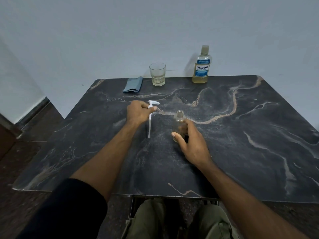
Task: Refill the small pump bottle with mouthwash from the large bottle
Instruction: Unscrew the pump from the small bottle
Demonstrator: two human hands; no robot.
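The small clear bottle [179,120] stands upright mid-table with its neck uncovered. My right hand [190,141] grips its lower body, thumb on the near left side. To its left, my left hand [139,113] holds the white pump head [152,105] lifted out of the bottle; its long dip tube hangs down over the table. The large mouthwash bottle [202,65], capped and with yellowish liquid in its bottom part, stands at the table's far right edge, well away from both hands.
A drinking glass [157,74] with a little liquid stands at the far edge, left of the large bottle. A folded blue-grey cloth [133,84] lies left of the glass. The dark marble table [250,135] meets the wall at the back.
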